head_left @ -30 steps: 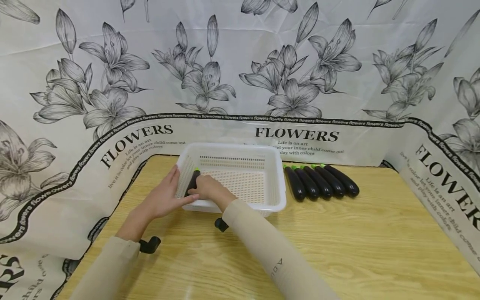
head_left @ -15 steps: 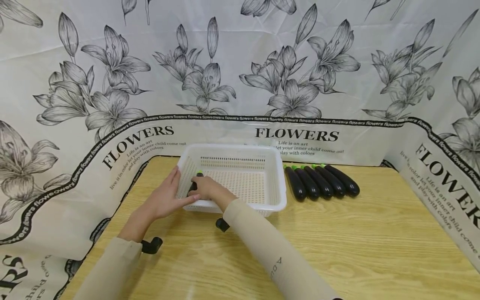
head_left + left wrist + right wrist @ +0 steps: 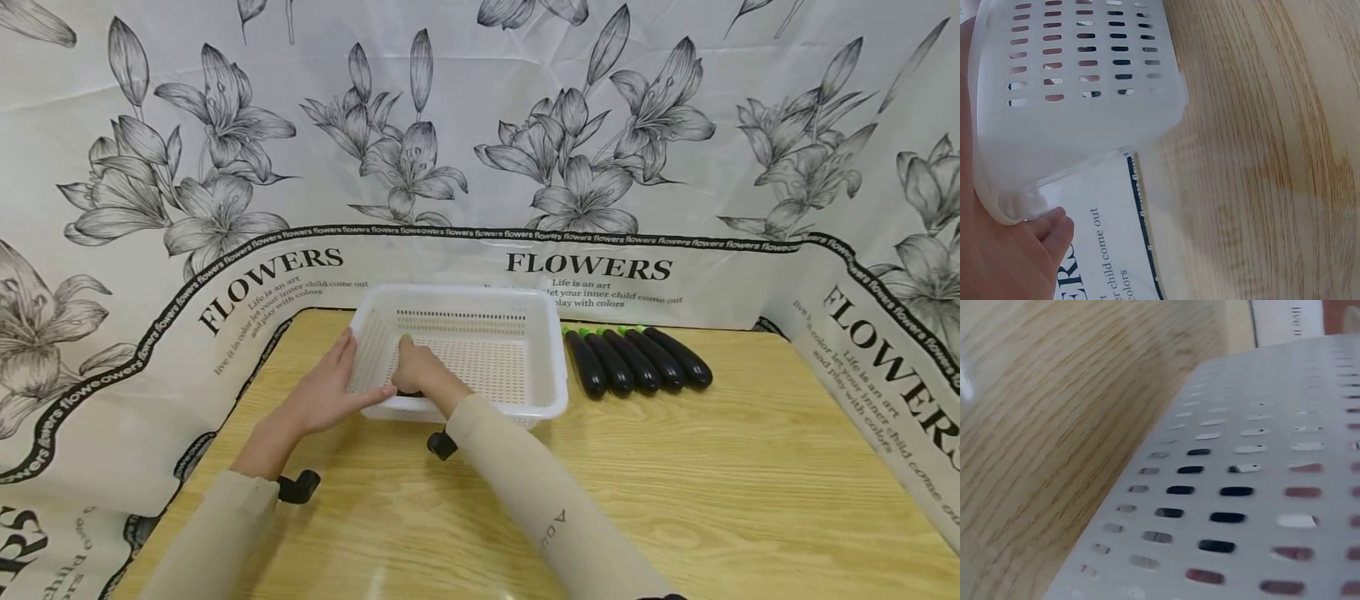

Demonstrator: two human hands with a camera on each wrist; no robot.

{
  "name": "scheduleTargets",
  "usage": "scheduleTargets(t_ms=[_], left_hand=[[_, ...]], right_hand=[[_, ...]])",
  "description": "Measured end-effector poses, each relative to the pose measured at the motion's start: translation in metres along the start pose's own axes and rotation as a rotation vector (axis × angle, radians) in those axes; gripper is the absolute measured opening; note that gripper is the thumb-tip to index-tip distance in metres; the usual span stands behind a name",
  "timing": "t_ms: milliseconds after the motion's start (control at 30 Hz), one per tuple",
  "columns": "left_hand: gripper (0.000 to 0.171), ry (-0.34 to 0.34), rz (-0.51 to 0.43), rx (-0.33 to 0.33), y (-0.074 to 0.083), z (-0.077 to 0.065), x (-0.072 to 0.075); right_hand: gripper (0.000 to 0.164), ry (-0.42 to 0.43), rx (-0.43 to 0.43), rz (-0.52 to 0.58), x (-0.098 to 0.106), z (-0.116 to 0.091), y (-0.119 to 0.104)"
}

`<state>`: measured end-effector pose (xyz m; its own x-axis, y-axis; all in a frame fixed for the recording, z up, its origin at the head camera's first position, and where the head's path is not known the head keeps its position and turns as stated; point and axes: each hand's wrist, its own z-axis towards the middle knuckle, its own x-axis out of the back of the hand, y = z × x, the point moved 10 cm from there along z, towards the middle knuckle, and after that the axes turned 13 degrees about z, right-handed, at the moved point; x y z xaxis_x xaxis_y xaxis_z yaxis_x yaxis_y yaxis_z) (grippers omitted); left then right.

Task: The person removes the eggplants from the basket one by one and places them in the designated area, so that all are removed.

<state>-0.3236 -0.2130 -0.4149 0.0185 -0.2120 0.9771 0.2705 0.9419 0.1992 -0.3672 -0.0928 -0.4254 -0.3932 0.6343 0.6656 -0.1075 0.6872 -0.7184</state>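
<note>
A white plastic basket (image 3: 558, 350) with slotted walls stands on the table. My left hand (image 3: 322, 398) grips its left end, fingers along the left rim and thumb over the near rim; in the left wrist view, fingertips (image 3: 1057, 228) bend past the rim. Inside the basket at the left, my right hand (image 3: 420, 371) holds an eggplant (image 3: 409, 394). The hand covers most of it, leaving the green stem end and a dark sliver visible. Dark patches show through the slots in both wrist views. To the basket's right lie several dark eggplants (image 3: 637, 360) side by side.
The wooden table (image 3: 712, 483) extends in front and to the right. A flower-printed cloth (image 3: 465, 183) hangs behind and around the sides. Black wrist mounts (image 3: 300, 487) sit on both wrists.
My right hand has brought the eggplant a little rightward inside the basket, away from the left wall, and now hides more of it. My left hand stays on the rim.
</note>
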Motion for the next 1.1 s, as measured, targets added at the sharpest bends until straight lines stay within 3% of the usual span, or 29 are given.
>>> scheduleTargets(t_ms=[100, 200, 467, 567, 833, 1100], left_hand=[[0.125, 0.01, 0.001, -0.001, 0.002, 0.002, -0.001], [0.125, 0.007, 0.009, -0.002, 0.003, 0.004, 0.0], [0.125, -0.008, 0.006, 0.011, 0.003, 0.002, 0.0], [0.125, -0.013, 0.0, 0.014, 0.002, 0.001, -0.001], [0.124, 0.009, -0.007, 0.001, 0.001, -0.001, 0.0], [0.125, 0.019, -0.006, -0.01, 0.004, 0.004, 0.002]], right_hand=[[0.081, 0.035, -0.011, -0.001, 0.012, -0.003, 0.002], [0.082, 0.06, 0.012, -0.005, 0.026, -0.009, 0.001], [0.045, 0.061, 0.135, 0.072, 0.064, -0.038, 0.0], [0.041, 0.052, 0.159, 0.107, 0.078, -0.051, 0.001], [0.057, 0.045, 0.23, 0.107, 0.112, -0.077, 0.014], [0.06, 0.051, 0.302, 0.044, 0.155, -0.106, 0.034]])
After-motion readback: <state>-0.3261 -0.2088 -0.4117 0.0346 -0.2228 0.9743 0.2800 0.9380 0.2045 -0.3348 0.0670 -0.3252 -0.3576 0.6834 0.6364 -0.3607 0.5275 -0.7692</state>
